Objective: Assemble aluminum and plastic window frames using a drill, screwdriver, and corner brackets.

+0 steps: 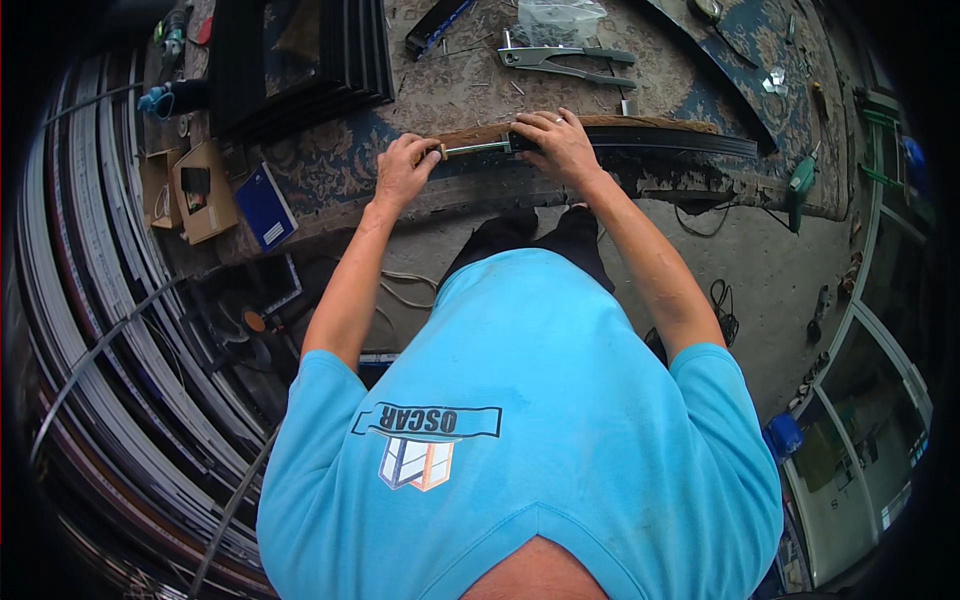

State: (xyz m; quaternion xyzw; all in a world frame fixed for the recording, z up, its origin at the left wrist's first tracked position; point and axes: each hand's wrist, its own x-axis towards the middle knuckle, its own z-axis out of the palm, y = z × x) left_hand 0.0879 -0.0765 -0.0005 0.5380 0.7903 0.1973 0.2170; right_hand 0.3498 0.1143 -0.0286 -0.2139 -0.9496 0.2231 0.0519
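Note:
At the near edge of the carpet-covered bench, my left hand (404, 167) is closed round the yellowish handle of a slim tool, apparently a screwdriver. Its bright metal shaft (478, 149) points right and meets the end of a black profile bar (670, 141). My right hand (560, 148) grips that bar near this end, fingers over the top. A brown wooden strip (470, 133) lies along the bar's far side. Just beyond my hands rests a hand riveter (565, 62) with its handles spread. The exact contact of tip and bar is hidden by my right fingers.
Stacked black frames (372, 60) stand at the back left. A plastic bag (560, 20) of small parts and another long black bar (715, 70) lie farther back. A blue notebook (265, 205), a cardboard box (205, 190) and a green power tool (803, 185) flank me.

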